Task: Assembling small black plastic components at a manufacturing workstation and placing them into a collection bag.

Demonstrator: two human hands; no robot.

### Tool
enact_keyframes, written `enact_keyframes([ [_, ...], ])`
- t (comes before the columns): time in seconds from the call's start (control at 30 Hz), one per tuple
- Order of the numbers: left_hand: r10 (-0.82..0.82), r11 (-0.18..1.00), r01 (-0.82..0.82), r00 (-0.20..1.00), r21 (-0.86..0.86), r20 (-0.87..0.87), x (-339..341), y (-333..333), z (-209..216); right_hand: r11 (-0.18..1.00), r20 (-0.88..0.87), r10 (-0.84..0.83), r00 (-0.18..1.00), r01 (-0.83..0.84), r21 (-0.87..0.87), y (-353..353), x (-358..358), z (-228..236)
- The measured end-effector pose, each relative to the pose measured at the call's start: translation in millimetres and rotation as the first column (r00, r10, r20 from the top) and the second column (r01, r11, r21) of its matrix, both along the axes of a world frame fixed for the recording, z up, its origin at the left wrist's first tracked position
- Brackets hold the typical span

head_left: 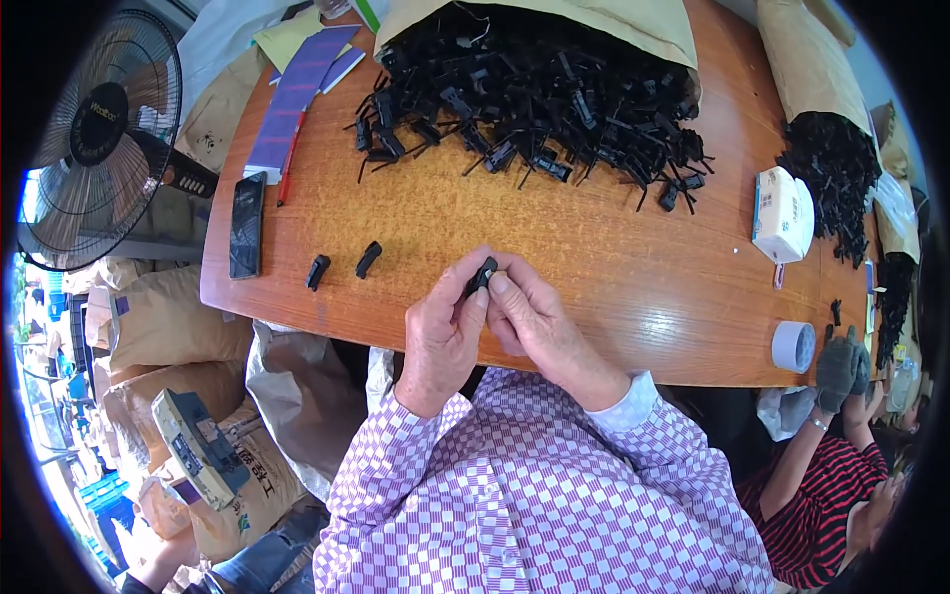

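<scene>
Both my hands meet over the near edge of the wooden table (594,267). My left hand (442,335) and my right hand (534,319) together pinch one small black plastic part (482,274) between thumbs and fingertips. Two similar black parts (318,271) (368,259) lie loose on the table to the left of my hands. A big heap of black plastic parts (534,94) spills out of a brown paper sack (633,25) at the far side.
A black phone (246,225), purple sheets (297,94) and a red pen lie at the left. A tissue pack (782,213), tape roll (793,346) and a second sack of parts (831,168) are at the right. Another person's gloved hand (841,368) is lower right. A fan (94,139) stands left.
</scene>
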State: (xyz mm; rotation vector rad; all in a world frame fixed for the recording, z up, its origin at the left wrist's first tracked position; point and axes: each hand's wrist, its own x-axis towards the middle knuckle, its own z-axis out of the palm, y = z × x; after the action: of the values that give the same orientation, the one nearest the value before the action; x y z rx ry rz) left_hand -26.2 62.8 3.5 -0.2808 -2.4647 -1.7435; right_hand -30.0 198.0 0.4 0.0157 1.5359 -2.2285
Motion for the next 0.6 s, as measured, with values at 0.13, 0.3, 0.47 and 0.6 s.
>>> enact_keyframes([
  [0.13, 0.045, 0.999, -0.045, 0.998, -0.002, 0.046, 2, 0, -6, 0.996, 0.050, -0.047, 0.998, 0.051, -0.074, -5, -1, -4],
  [0.3, 0.074, 0.997, -0.073, 0.997, -0.033, 0.015, 0, 2, -4, 0.999, 0.002, -0.041, 0.999, 0.041, -0.016, -9, -5, -8],
  [0.47, 0.090, 0.992, -0.086, 0.995, -0.089, 0.043, -6, -8, -1, 0.999, -0.064, 0.014, 0.998, -0.011, 0.044, -13, -19, -15],
  [0.6, 0.049, 0.976, -0.059, 0.997, -0.209, -0.053, -12, -37, 2, 0.903, -0.352, 0.200, 0.914, -0.033, 0.429, 17, -52, -29],
])
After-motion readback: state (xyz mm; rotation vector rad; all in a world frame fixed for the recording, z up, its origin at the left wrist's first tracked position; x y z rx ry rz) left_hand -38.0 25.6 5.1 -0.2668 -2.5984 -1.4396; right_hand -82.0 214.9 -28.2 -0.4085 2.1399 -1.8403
